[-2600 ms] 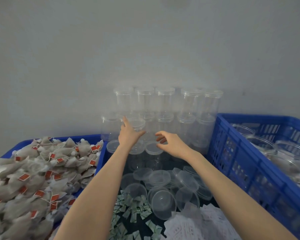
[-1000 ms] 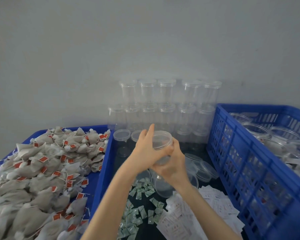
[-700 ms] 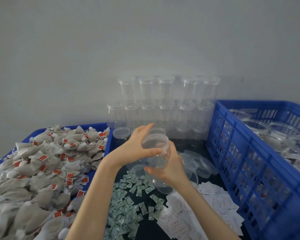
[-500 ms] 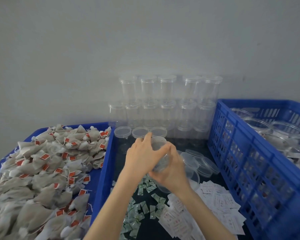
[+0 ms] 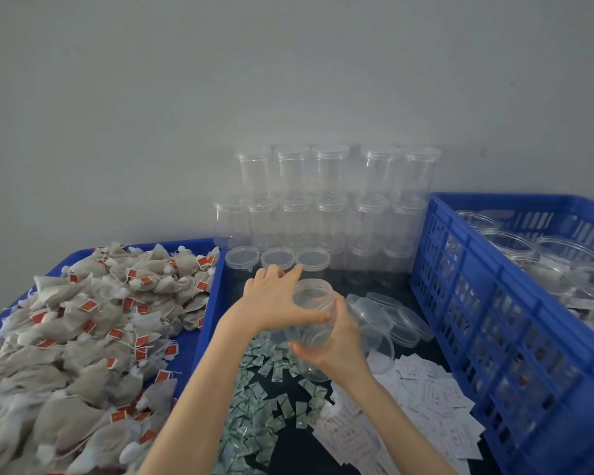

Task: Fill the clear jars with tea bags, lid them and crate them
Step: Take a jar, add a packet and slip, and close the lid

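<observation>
Both hands hold one clear jar above the middle of the table. My left hand grips its lid at the top, fingers curled over the rim. My right hand wraps around the jar's lower body from the right. The jar looks empty. Tea bags with red tags are heaped in the blue tray on the left. The blue crate on the right holds several lidded jars.
Stacked empty clear jars stand against the grey wall behind my hands. Loose clear lids lie right of the jar. Small green sachets and white paper labels are scattered on the dark table in front.
My hands reached to the stack, took a jar and drew it back toward me. The left hand has shifted its grip on the lid while the right keeps hold of the body.
</observation>
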`<state>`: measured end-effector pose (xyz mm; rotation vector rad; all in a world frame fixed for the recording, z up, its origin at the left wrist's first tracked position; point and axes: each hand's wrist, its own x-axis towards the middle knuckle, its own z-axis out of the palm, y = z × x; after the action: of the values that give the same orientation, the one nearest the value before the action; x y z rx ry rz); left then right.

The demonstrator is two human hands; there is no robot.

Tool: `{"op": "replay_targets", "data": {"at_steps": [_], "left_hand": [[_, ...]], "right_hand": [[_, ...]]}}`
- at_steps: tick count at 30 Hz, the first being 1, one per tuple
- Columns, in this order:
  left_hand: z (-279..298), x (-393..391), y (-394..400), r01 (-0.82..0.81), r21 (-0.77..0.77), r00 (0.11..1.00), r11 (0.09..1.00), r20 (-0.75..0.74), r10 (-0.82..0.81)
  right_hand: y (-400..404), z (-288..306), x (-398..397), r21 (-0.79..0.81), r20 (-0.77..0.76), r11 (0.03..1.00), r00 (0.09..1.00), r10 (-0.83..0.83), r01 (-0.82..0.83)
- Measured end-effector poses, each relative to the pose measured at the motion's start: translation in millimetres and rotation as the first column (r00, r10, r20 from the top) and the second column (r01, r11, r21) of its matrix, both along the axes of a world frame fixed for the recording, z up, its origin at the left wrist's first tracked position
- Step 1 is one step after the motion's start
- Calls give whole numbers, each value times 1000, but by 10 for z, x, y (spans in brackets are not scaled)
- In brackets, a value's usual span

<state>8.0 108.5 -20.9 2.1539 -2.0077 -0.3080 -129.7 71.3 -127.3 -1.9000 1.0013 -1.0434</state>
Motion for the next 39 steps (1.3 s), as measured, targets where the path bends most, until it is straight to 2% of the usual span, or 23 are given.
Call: {"op": "replay_targets", "data": {"at_steps": [3, 4, 5, 7, 9, 11, 13, 15, 16, 17, 18, 19, 21, 23, 24, 25, 27, 29, 30, 32, 35, 37, 39], "left_hand": [[-86, -8, -26, 127, -25, 928, 992, -349, -128], [-112, -19, -28, 137, -42, 913, 990, -383, -142], [-146, -47, -35, 98, -67, 923, 993, -366, -116], [-208, -163, -53, -118, -146, 953, 982, -295, 70], [-247, -333, -71, -347, -225, 923, 911, -255, 288], [-256, -424, -89, -440, -256, 890, 861, -250, 381], [-234, -401, -113, -368, -244, 899, 897, -340, 276], [-147, -277, -98, -67, -108, 837, 992, -547, -3], [-82, -191, -81, 117, -28, 801, 993, -588, -111], [-11, -98, -65, 266, 38, 812, 963, -548, -202], [32, -9, -67, 336, 80, 842, 938, -472, -262], [53, 52, -84, 328, 99, 880, 939, -393, -266], [77, 24, -136, 140, 111, 951, 984, -293, -102], [29, -154, -176, -122, 104, 986, 987, -101, 132], [-4, -230, -177, -196, 84, 981, 977, 16, 196], [-32, -272, -177, -197, 62, 979, 979, 74, 192], [-16, -224, -181, 42, 102, 999, 994, -37, -38], [73, -100, -193, 295, 202, 952, 934, -152, -267], [116, -55, -204, 331, 222, 941, 917, -150, -304], [149, -32, -230, 265, 188, 962, 946, -112, -248], [124, -127, -234, 46, 144, 999, 988, -6, -46], [95, -212, -236, -79, 96, 993, 992, 99, 70], [70, -270, -257, -174, 13, 971, 985, 166, 170]], "right_hand": [[-13, -28, -18, 7, -11, 1000, 1000, -23, 23], [-12, -27, -20, 4, -27, 1000, 999, -24, 24], [-4, -27, -13, 6, -33, 1000, 999, -19, 19], [35, -11, 24, -20, -38, 999, 998, -45, 44], [77, 17, 79, -107, -79, 986, 988, -134, 125], [120, 36, 131, -171, -102, 967, 973, -208, 188], [120, 41, 128, -213, -95, 951, 964, -247, 223], [73, 26, 57, -183, -76, 956, 966, -247, 230], [45, 12, 0, -161, -64, 961, 969, -238, 225], [28, 2, -54, -150, -60, 964, 971, -231, 220], [26, 0, -93, -154, -70, 965, 972, -225, 213], [30, 1, -110, -164, -89, 965, 971, -220, 204], [37, -20, -91, -172, -113, 967, 971, -211, 190], [39, -18, -47, -168, -112, 969, 973, -202, 182], [40, -10, -28, -162, -119, 971, 973, -197, 176], [41, -5, -16, -156, -133, 973, 973, -191, 170], [39, -11, -25, -160, -131, 975, 975, -177, 155], [32, -31, -58, -153, -106, 976, 979, -171, 154], [34, -40, -71, -144, -108, 978, 980, -165, 149], [54, -55, -66, -140, -114, 980, 981, -155, 139], [111, -74, -16, -136, -89, 980, 983, -160, 147], [135, -58, 3, -140, -92, 978, 982, -166, 152], [137, -39, 12, -221, -116, 960, 972, -204, 175]]}}
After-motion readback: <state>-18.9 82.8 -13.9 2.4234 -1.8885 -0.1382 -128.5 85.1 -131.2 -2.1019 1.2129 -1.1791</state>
